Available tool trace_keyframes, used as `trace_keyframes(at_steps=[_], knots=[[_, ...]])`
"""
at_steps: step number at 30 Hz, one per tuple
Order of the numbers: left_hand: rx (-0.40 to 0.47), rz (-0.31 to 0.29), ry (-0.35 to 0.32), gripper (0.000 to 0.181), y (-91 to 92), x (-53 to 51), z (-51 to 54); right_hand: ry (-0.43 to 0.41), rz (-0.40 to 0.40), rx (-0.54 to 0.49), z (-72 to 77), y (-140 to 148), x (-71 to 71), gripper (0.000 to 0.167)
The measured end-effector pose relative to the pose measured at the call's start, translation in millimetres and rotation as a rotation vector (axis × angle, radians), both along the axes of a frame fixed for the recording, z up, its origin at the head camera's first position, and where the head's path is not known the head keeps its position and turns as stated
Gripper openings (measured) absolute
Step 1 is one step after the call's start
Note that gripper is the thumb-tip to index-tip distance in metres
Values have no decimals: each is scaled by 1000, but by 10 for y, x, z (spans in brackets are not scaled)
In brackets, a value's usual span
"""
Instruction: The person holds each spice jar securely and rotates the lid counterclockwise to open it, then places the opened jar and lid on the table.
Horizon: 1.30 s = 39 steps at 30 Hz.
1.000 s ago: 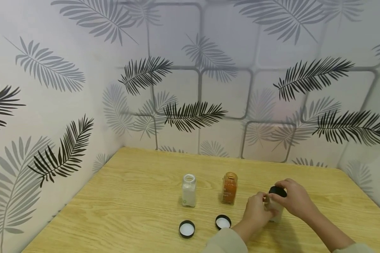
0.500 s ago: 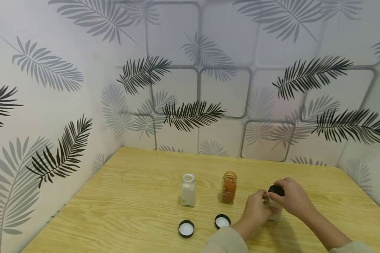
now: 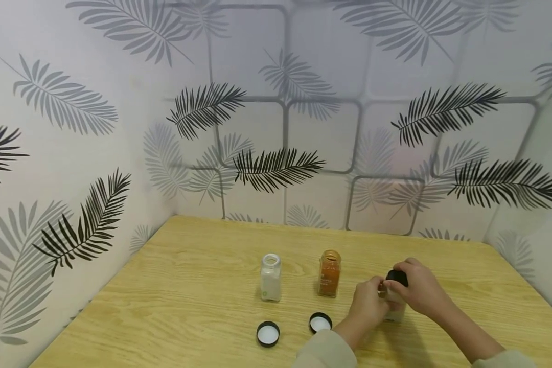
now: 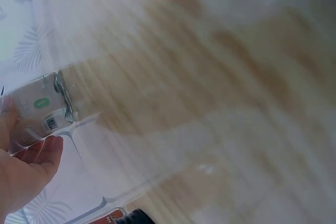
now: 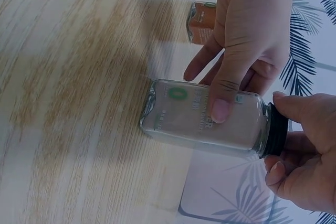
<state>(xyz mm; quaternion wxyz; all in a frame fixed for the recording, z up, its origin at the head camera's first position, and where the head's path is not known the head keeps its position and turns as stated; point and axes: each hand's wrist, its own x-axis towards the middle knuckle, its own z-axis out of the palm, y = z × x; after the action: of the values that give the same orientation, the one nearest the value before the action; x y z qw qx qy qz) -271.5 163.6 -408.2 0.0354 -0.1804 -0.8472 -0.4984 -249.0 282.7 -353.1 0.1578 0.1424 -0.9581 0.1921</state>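
A square glass spice jar of pale greyish powder, with green and white print, stands upright on the table to the right. My left hand grips its body, the thumb lying along the label in the right wrist view. On the jar's black lid are the thumb and fingers of my right hand, pinching its rim. The lid sits at the jar's mouth; whether it turns is not visible. In the left wrist view, part of the left hand shows around the jar.
Left of the hands stand two lidless jars, one with orange-red powder and one with white powder. Two black lids lie white side up in front of them. A patterned wall rises behind the wooden table.
The head view has shifted slightly, so everything appears a little further left. Both hands keep their places on the jar and its lid.
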Motion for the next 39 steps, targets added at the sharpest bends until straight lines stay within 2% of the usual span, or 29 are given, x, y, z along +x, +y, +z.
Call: trace_keyframes(at_steps=[6,11,22,29,39], knots=[[-9,-22,2,34,-17,-6,5,30,4,-6,-22,-13,16,34],[-27,-15,7,33,-10,-1,7,38,13,1,-28,-13,25,33],[-71,-9,-26,32,1,-1,37,38,37,5,-28,10,9,32],[-71,-26,-75,33,-3,-21,40,30,51,0,-38,27,8,32],[-87,-39,-71,25,-11,-33,35,46,77,21,-36,44,-15,27]])
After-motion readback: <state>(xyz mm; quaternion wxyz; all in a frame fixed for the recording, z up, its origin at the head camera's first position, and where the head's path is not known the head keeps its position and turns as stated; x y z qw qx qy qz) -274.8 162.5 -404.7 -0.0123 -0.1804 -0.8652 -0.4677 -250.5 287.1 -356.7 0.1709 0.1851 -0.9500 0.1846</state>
